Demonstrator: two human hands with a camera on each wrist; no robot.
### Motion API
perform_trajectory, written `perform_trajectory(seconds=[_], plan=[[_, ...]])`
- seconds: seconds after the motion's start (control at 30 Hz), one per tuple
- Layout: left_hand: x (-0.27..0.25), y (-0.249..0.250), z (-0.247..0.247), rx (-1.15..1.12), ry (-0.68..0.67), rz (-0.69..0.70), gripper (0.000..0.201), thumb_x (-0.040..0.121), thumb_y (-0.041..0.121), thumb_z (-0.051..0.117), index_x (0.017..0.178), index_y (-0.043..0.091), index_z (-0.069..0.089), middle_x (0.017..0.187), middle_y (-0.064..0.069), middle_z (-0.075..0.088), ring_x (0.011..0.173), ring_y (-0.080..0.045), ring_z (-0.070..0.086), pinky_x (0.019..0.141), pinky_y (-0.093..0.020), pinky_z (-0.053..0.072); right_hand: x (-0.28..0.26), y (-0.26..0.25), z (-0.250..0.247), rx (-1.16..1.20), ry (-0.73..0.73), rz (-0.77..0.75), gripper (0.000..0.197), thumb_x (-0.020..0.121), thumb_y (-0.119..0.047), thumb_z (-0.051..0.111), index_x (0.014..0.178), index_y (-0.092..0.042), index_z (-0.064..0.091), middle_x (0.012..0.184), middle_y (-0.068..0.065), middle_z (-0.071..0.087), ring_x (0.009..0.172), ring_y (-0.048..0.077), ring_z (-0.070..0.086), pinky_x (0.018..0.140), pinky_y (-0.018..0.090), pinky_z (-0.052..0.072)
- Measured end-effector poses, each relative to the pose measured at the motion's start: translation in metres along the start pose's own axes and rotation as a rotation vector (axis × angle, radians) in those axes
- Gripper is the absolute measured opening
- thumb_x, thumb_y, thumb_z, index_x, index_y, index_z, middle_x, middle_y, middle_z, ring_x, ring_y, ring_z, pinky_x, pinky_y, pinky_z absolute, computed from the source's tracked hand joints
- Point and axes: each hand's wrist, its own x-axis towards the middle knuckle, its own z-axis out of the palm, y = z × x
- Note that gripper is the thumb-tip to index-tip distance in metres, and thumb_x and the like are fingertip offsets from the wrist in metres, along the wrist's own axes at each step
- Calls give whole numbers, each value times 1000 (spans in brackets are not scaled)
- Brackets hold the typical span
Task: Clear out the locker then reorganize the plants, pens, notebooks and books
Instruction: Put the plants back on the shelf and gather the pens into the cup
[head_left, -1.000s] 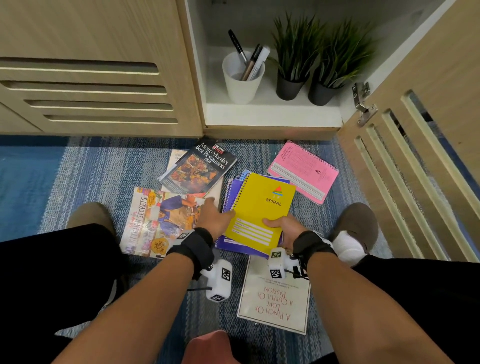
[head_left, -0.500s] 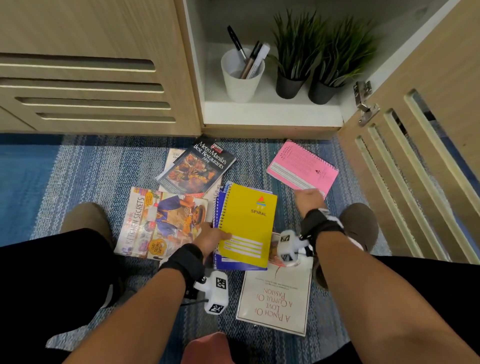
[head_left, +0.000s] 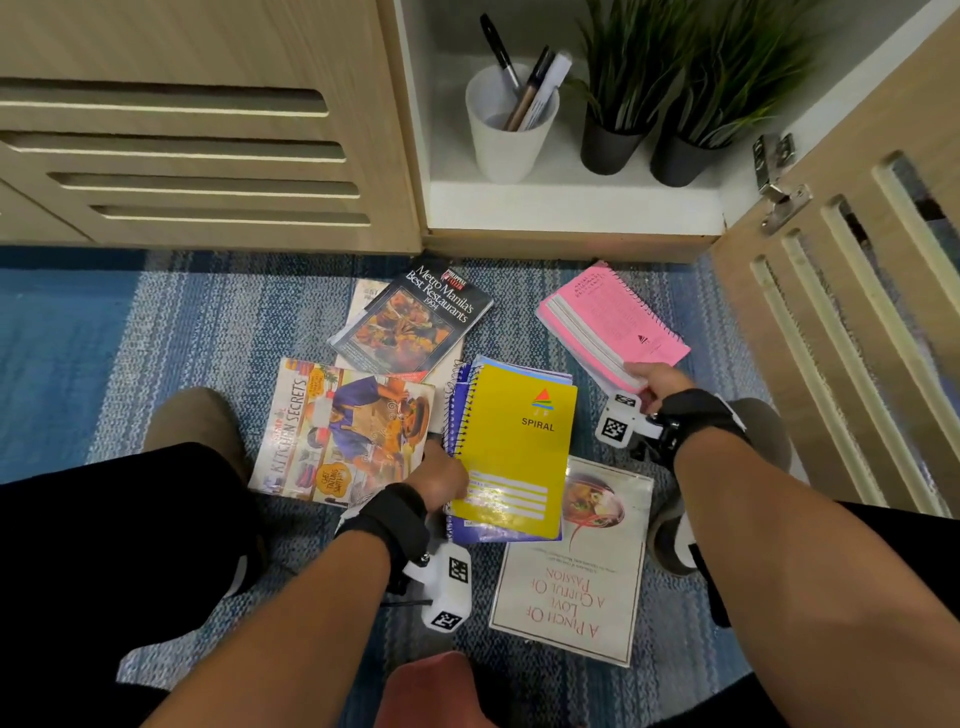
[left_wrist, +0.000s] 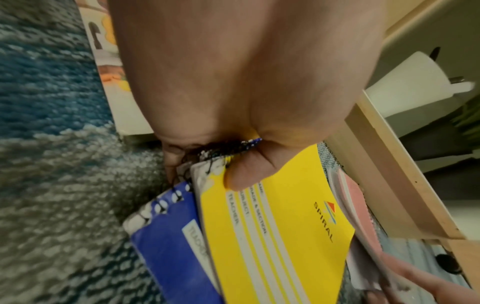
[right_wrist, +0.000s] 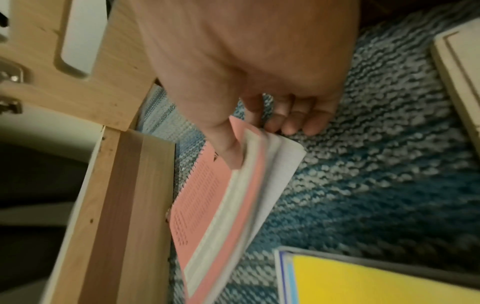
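Cookbooks with glossy covers (head_left: 340, 431) are spread on the woven rug left of the yellow notebook (head_left: 514, 452). That wire-bound stack is pinched at its spine by the left hand (head_left: 441, 475); the slick covers could be fanned apart and dropped. Right of it, the pink notebook (head_left: 613, 322) is gripped at one corner by the right hand (head_left: 655, 382), so its loose pages may be bent.

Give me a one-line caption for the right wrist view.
Right hand pinches the pink notebook by a corner above the blue carpet.
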Motion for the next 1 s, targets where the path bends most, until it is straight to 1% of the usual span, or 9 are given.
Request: perform_trajectory(seconds=[0.17, 0.23, 0.37, 0.5, 0.6, 0.67, 0.8, 0.93, 1.0], plan=[[-2, -2, 1, 47, -23, -5, 84, 84, -20, 47, 152, -1, 1, 104, -17, 53, 84, -25, 50, 62, -31, 42, 20, 4, 0, 213, 277, -170, 39, 25, -42, 65, 56, -18, 63, 71, 1, 53, 72, 26, 47, 68, 44, 49], [-3, -3, 1, 39, -23, -6, 79, 86, -18, 44, 151, 0, 3, 87, -9, 48, 72, -21, 48, 57, -30, 41, -24, -18, 5, 257, 300, -249, 34, 27, -39, 64, 50, -14, 60, 68, 2, 48, 70, 23, 41, 63, 41, 43], [-9, 3, 0, -2, -25, -21, 80, 86, -17, 45, 152, 3, 5, 88, -6, 47, 79, -24, 50, 61, -32, 43, -86, -46, 17, 360, 300, -495, 33, 64, -5, 64, 87, 17, 55, 91, 20, 63, 72, 28, 51, 65, 34, 42], [-14, 3, -6, -152, -84, 13, 67, 74, -2, 54, 138, -4, 32, 97, -8, 49, 89, -27, 49, 68, -32, 42, -131, -38, 38, -189, 402, -940, 17, 73, -5, 63, 77, -14, 50, 74, 6, 53, 64, 23, 46, 54, 27, 35], [-23, 5, -11, -303, -130, 0, 4, 83, 6, 47, 80, 5, 49, 71, -4, 49, 63, -21, 47, 62, -29, 40, -152, 7, 50, -601, 279, -1205, 22, 73, -4, 62, 89, -13, 51, 79, 11, 60, 65, 32, 55, 56, 32, 40], [-29, 9, -13, -347, -81, -27, 32, 94, 11, 34, 64, 15, 43, 49, 0, 49, 42, -18, 46, 49, -23, 39, -158, 43, 50, -1004, 76, -1261, 31, 74, -9, 58, 102, -17, 48, 89, 10, 64, 76, 34, 64, 61, 37, 49], [-50, 19, -13, -451, -149, -23, 48, 104, 38, 35, 76, 9, 60, 50, -5, 66, 36, -17, 61, 34, -17, 45, -162, 90, 54, -1449, -377, -1174, 45, 79, -26, 63, 116, -18, 39, 107, 11, 63, 99, 34, 60, 80, 39, 47], [-34, 10, -15, -361, -189, -8, 65, 84, 63, 62, 123, 10, 67, 110, -13, 74, 96, -27, 70, 93, -43, 54, -162, 95, 65, -1504, -497, -1251, 53, 71, -16, 68, 110, -21, 33, 107, 13, 62, 100, 35, 59, 82, 44, 51], [-1, -8, -11, -253, -146, -38, 86, 61, 65, 80, 128, 14, 62, 123, -9, 67, 110, -28, 63, 94, -45, 50, -162, 96, 66, -1522, -551, -1281, 55, 69, -14, 69, 108, -21, 32, 104, 13, 63, 98, 36, 60, 78, 44, 52]])
